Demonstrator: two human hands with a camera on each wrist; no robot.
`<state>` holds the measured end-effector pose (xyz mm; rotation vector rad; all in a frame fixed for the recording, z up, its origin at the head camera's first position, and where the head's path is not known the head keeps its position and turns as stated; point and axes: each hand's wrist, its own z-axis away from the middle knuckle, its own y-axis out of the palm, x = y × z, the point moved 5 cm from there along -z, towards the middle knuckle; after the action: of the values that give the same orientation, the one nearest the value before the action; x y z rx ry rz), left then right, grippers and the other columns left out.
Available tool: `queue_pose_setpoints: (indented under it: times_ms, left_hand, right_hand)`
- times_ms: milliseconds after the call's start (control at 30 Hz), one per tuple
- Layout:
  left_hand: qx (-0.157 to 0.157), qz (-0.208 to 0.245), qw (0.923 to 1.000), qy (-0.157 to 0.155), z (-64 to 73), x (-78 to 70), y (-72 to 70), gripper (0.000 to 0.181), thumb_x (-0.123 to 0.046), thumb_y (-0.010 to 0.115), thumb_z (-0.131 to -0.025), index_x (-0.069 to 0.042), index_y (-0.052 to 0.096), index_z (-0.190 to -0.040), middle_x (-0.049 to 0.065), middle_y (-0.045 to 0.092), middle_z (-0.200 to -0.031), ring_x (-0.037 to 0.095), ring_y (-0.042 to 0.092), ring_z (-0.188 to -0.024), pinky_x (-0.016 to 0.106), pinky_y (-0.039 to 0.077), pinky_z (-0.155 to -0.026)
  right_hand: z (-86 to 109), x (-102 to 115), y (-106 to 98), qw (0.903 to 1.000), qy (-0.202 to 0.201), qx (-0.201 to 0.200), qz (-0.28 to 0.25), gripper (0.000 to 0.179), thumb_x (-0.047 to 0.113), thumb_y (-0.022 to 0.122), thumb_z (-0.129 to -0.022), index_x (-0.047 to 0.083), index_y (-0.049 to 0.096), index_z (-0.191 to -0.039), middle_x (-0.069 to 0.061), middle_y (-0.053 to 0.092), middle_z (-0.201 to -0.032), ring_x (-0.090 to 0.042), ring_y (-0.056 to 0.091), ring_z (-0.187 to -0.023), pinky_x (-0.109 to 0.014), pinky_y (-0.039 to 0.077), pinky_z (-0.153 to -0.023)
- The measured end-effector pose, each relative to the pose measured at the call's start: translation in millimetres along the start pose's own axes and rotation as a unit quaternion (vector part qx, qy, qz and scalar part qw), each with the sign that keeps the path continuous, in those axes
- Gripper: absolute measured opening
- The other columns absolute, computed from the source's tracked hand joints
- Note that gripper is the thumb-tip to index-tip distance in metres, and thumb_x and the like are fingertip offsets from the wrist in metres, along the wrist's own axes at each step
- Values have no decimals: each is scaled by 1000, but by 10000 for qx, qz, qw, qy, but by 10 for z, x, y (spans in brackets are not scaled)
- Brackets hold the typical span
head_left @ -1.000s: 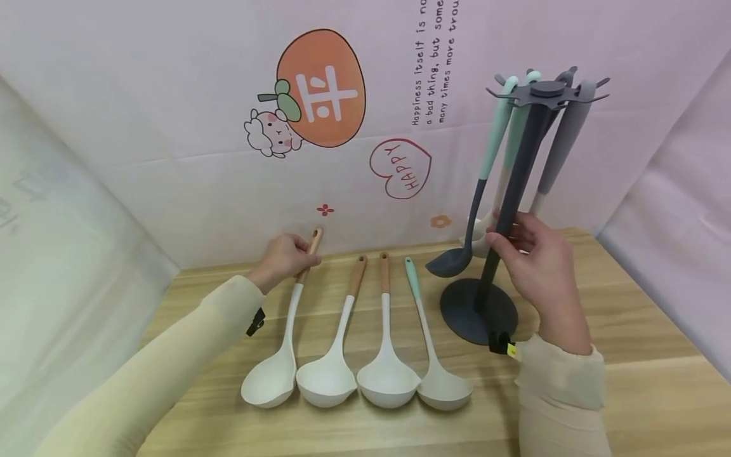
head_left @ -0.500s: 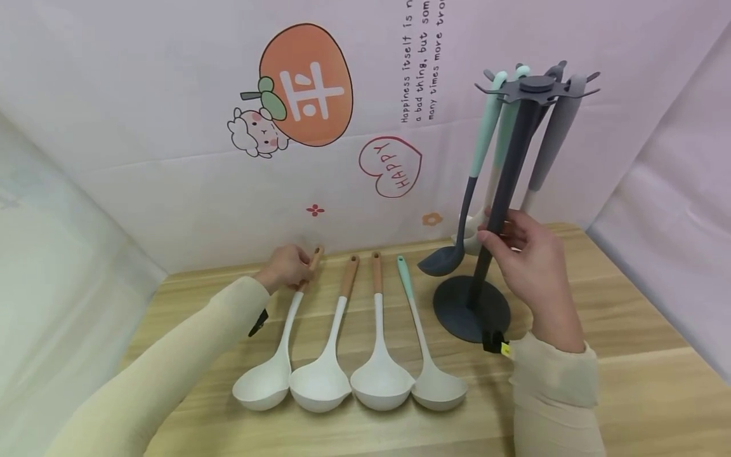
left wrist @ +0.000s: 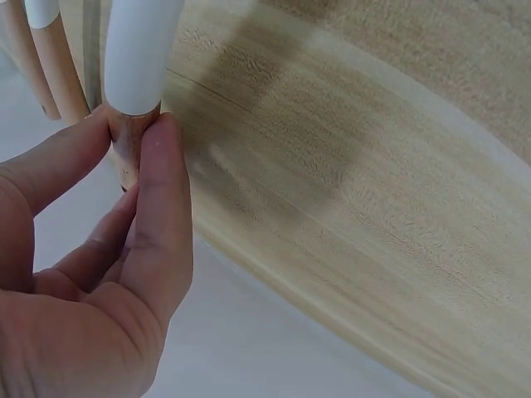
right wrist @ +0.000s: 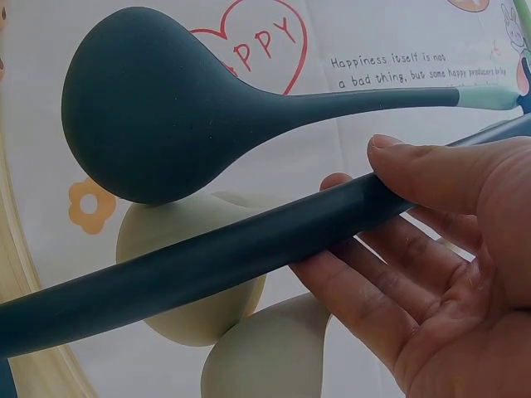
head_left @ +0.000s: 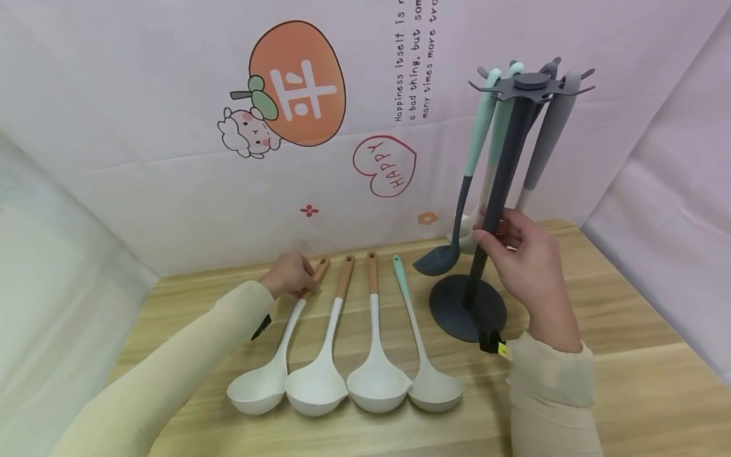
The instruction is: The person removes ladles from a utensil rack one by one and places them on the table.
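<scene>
My left hand point(head_left: 291, 274) pinches the wood-coloured handle point(left wrist: 127, 137) of the leftmost white ladle point(head_left: 258, 388) between thumb and fingers. That ladle's bowl is at the near end of a row, beside two more white ladles with wooden handles, the second ladle point(head_left: 316, 388) and the third ladle point(head_left: 378, 386). A ladle with a mint handle point(head_left: 436, 387) ends the row. My right hand point(head_left: 522, 254) grips the dark pole point(right wrist: 249, 240) of an upright utensil stand, its fingers partly hidden behind the pole. A dark ladle with a mint handle point(right wrist: 158, 108) hangs beside that hand.
Several utensils hang from the stand's hooked top point(head_left: 531, 82), pale bowls behind the pole. The round base point(head_left: 451, 311) rests on the wooden table point(head_left: 634, 368). A printed cloth point(head_left: 171, 209) rises behind the table's back edge.
My left hand has brought the leftmost ladle's handle lower and slightly toward the second ladle. The right hand keeps its grip on the pole. The whole head view has shifted a little.
</scene>
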<state>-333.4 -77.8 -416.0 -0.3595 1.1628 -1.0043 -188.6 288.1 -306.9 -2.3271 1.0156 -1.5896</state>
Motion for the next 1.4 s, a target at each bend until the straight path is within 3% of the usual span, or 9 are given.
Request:
queue_pose_setpoints:
  times_ms: [200,500,733,1167,1400]
  left_hand:
    - [4,-97,9999,33,-21,-17,22,26,0,76,-92,12,70,-115,22,74,-103,21,76,-75,29,66,-69]
    - [-55,-331,9994,15,-65,-48,75,30,-2,80,-90,11,71,-116,24,73,-107,19,76,-72,30,67,-68]
    - [-61,-349,9994,-21,-52,-39,72,31,-2,81,-89,10,71,-116,24,73,-110,18,75,-71,29,66,-68]
    - [-96,-381,9992,30,-24,-35,56,28,-3,79,-91,10,72,-114,24,72,-111,17,74,-71,30,67,-70]
    - [-93,-423,9991,13,1,-34,48,23,-4,79,-91,8,74,-110,22,74,-105,17,74,-71,32,67,-72]
  right_hand:
    - [-1,9,-13,9999,-3,-77,114,33,15,74,-99,5,72,-130,-22,78,-108,24,58,-84,3,47,-79]
    - [27,41,14,9984,-350,-388,226,31,12,74,-99,0,71,-127,-24,79,-108,26,55,-84,4,44,-77]
    - [27,-17,-5,9994,-71,-245,215,36,16,67,-104,4,64,-138,-20,78,-117,25,54,-90,2,44,-81]
    - [27,-22,-28,9989,-437,-70,-181,46,4,65,-103,8,56,-148,-22,76,-115,20,61,-89,2,47,-85]
    - [23,-8,-25,9976,-568,60,-385,46,-2,65,-101,5,56,-146,-1,73,-109,16,66,-92,0,50,-88]
